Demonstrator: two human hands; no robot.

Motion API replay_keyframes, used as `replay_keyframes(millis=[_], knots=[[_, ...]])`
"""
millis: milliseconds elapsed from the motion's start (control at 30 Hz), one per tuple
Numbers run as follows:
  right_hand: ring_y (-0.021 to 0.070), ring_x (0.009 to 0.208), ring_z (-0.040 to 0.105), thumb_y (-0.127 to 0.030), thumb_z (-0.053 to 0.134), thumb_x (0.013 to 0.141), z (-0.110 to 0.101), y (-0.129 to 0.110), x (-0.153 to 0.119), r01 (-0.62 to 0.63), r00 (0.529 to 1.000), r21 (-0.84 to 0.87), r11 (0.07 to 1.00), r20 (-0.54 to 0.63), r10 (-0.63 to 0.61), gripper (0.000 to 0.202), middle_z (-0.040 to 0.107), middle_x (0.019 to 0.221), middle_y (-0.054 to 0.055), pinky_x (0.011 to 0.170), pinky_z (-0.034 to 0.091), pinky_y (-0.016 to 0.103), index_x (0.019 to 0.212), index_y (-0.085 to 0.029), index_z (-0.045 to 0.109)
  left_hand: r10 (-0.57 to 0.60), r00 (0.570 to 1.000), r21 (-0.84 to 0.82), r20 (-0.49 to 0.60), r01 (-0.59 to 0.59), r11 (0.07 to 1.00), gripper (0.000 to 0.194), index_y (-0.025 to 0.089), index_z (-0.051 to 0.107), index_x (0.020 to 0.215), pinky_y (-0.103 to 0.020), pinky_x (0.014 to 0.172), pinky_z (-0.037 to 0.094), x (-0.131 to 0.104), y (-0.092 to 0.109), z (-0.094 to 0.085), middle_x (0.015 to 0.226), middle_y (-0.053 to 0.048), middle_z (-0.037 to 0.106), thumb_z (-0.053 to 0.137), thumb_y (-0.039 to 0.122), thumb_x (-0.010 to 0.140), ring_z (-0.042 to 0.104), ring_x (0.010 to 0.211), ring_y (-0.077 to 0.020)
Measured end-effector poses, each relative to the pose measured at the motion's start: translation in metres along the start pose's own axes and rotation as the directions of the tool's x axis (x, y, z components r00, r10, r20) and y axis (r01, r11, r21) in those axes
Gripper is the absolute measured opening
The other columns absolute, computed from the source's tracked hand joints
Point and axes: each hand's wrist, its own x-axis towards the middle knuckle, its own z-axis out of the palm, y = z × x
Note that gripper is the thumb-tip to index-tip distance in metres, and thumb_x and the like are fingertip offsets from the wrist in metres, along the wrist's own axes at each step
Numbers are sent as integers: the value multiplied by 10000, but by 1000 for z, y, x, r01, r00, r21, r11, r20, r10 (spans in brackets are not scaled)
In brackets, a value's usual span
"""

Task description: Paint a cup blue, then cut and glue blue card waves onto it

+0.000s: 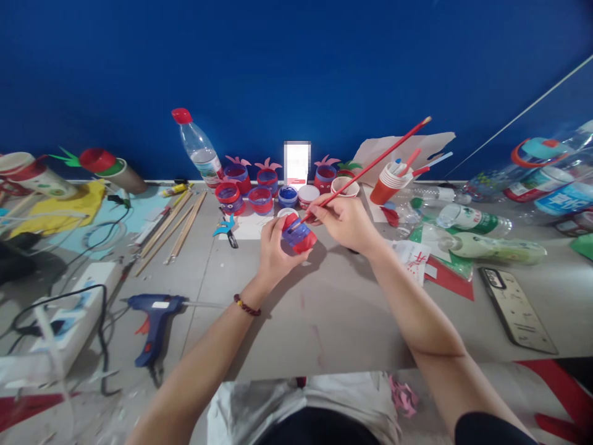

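Clearly a painting step, seen from the head view: the left hand (274, 250) grips a small cup (299, 236), red and blue, above the floor's middle near the far edge. The right hand (343, 220) pinches a brush (370, 167), its tip on the cup. Next comes steady strokes, I judge, and turning the cup.

Lower left of the frame: blue plastic hot-glue gun (155, 324) lying on the grey floor (324, 315), beside a white power strip (69, 321) with black cables. Left of centre: bundle of long wooden sticks (178, 225). Upper centre, against the blue wall (296, 62): clear plastic bottle with red cap (199, 148), tilted; row of red-and-blue painted cups (259, 185). Upper right: orange paper cup stack (390, 182) holding brushes. Lower right: black-edged phone (516, 309), flat, near green-labelled empty bottles (472, 232).
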Motion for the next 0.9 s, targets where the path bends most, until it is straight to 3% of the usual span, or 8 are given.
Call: replay_keyframes(millis=[167,333,500,733,900], knots=[[219,805,703,-341,602,871,10,-6,0,16,1000,-45,999,3,-16,224,724,945,87,765,611,372,776,-161,694,-6,1000,21,7,6,1000,866,209,417,1312,-467,987,468,0,0,1,1208,-111,505,850,376,580,518,1139,-286],[220,760,702,-349,601,868,-6,-8,4,-20,996,-116,993,-85,10,216,718,837,71,748,603,392,774,-174,687,-36,999,-1,12,36,999,868,202,417,1322,-470,994,458,0,1,0,1220,-120,505,846,382,590,514,1150,-290],[222,784,698,-360,622,855,-18,1,8,-18,984,-161,987,-177,-11,213,714,952,75,725,612,414,772,-173,680,-50,998,13,24,49,999,871,203,412,1331,-472,1004,448,0,1,-1,1230,-123,503,845,367,593,513,1161,-294],[212,810,718,-406,625,863,0,-1,2,-79,997,135,988,13,78,240,712,918,77,760,638,370,834,-173,679,-27,1000,-7,4,27,1000,853,203,423,1316,-459,984,464,0,1,-1,1212,-114,508,842,372,592,513,1147,-283],[220,759,722,-407,659,830,3,-7,4,-92,996,105,990,-10,94,242,709,833,72,722,644,374,774,-171,672,-25,1000,19,1,25,999,858,208,414,1320,-472,982,466,1,1,-1,1206,-115,508,837,385,594,513,1150,-293]])
